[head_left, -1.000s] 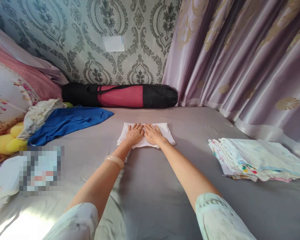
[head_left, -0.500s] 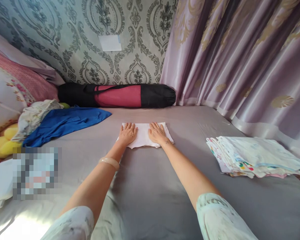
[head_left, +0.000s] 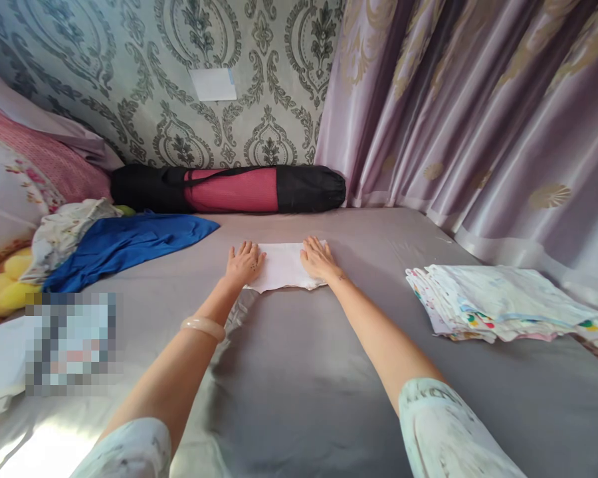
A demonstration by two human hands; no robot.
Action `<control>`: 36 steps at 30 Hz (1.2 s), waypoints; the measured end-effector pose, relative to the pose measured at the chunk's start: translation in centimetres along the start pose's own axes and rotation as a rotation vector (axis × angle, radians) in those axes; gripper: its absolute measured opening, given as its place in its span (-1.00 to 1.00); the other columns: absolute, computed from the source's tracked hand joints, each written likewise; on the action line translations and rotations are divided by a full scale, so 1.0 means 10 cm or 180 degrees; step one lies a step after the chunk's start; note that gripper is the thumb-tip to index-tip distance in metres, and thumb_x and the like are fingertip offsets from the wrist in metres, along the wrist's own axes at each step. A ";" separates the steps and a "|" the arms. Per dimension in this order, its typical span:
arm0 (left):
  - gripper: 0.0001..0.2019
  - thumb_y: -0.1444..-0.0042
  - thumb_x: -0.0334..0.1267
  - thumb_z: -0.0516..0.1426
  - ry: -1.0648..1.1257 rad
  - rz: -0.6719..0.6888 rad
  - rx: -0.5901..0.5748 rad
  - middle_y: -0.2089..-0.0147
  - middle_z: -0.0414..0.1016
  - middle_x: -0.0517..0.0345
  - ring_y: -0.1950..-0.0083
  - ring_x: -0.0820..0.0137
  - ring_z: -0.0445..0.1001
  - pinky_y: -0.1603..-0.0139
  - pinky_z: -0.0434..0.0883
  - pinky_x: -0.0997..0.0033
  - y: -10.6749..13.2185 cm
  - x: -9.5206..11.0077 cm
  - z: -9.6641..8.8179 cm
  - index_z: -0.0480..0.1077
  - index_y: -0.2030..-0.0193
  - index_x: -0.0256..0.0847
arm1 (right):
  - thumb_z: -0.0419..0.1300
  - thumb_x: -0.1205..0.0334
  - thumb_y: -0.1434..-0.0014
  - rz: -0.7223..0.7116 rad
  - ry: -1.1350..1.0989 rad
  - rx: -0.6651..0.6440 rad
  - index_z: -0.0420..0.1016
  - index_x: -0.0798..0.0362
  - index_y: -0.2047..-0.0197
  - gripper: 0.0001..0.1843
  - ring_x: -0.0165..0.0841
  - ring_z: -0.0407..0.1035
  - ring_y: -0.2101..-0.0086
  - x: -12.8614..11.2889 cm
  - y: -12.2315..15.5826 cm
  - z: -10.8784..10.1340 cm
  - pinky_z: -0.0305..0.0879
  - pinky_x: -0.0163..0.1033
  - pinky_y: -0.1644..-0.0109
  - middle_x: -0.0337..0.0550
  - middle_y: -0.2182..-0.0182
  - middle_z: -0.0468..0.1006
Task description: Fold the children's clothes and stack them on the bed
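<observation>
A small white folded cloth (head_left: 284, 265) lies flat on the grey bed sheet (head_left: 299, 372) ahead of me. My left hand (head_left: 243, 261) rests palm down on its left end, fingers stretched out. On the cloth's right end my right hand (head_left: 317, 257) lies flat too, fingers spread. Neither hand grips anything. A pale bangle (head_left: 202, 326) circles my left wrist.
A stack of folded printed cloths (head_left: 498, 302) sits at the right. A blue garment (head_left: 129, 242), a crumpled pale cloth (head_left: 62, 232) and pillows (head_left: 20, 179) lie at the left. A black-and-red roll bag (head_left: 229, 189) lies against the patterned wall; purple curtains (head_left: 478, 113) hang at the right.
My two hands started side by side at the cloth's middle and have slid apart to its left and right ends, staying flat on it.
</observation>
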State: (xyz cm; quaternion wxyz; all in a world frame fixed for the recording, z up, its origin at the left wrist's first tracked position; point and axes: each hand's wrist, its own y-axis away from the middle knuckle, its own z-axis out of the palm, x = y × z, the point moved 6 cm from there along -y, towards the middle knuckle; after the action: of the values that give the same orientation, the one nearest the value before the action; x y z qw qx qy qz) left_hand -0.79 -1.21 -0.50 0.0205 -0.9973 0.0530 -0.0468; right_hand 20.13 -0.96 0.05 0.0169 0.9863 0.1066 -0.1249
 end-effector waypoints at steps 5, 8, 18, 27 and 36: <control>-0.41 -0.37 -0.06 -0.29 0.0095 -0.0070 -0.0047 -0.48 0.01 -0.13 -0.49 0.13 -0.04 -0.43 -0.06 -0.10 0.09 -0.15 0.08 0.09 -0.40 -0.33 | -0.30 0.11 -0.40 0.0192 0.0134 0.0003 -0.01 0.23 -0.43 -0.36 -0.22 -0.25 -0.40 0.22 0.08 0.00 -0.32 0.05 -0.43 0.00 -0.44 -0.08; -0.39 -0.36 -0.03 -0.29 0.0216 -0.0146 -0.0107 -0.49 -0.04 -0.12 -0.49 0.14 -0.04 -0.42 -0.03 -0.08 0.10 -0.18 0.12 0.04 -0.42 -0.32 | -0.31 0.10 -0.40 0.0234 0.0162 -0.0035 -0.01 0.21 -0.43 -0.36 -0.22 -0.23 -0.40 0.27 0.07 0.06 -0.24 0.05 -0.42 -0.01 -0.43 -0.06; -0.44 -0.35 -0.07 -0.21 0.0160 -0.0250 0.0168 -0.47 0.01 -0.15 -0.49 0.09 -0.07 -0.42 -0.09 -0.15 0.26 -0.07 -0.06 0.16 -0.37 -0.30 | -0.31 0.10 -0.40 0.0230 0.0129 -0.0182 -0.02 0.20 -0.44 -0.36 -0.21 -0.26 -0.40 0.23 0.07 0.00 -0.31 0.12 -0.42 -0.01 -0.44 -0.09; -0.48 -0.35 -0.12 -0.18 0.0733 -0.0582 0.0183 -0.46 0.07 -0.10 -0.49 0.11 -0.06 -0.42 -0.04 -0.15 0.47 -0.07 -0.06 0.15 -0.37 -0.25 | -0.28 0.08 -0.40 0.0266 0.0206 0.0092 0.01 0.28 -0.42 -0.35 -0.17 -0.23 -0.40 0.10 0.05 0.02 -0.26 0.00 -0.42 0.07 -0.42 -0.04; -0.54 -0.32 -0.24 -0.14 0.1047 -0.0465 0.0401 -0.41 0.18 -0.10 -0.45 0.18 0.08 -0.38 0.11 -0.05 0.48 -0.16 -0.01 0.21 -0.32 -0.22 | -0.27 0.09 -0.39 0.0265 0.0258 0.0186 0.06 0.25 -0.40 -0.36 -0.17 -0.18 -0.38 0.13 0.04 0.08 -0.19 0.01 -0.41 0.05 -0.41 0.02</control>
State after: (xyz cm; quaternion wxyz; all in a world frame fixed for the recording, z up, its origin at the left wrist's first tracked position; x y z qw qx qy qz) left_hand -2.89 -5.76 -0.79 0.0705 -0.9741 -0.0199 -0.2137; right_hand 21.26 -1.15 -1.09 -0.0111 0.9942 0.0623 -0.0871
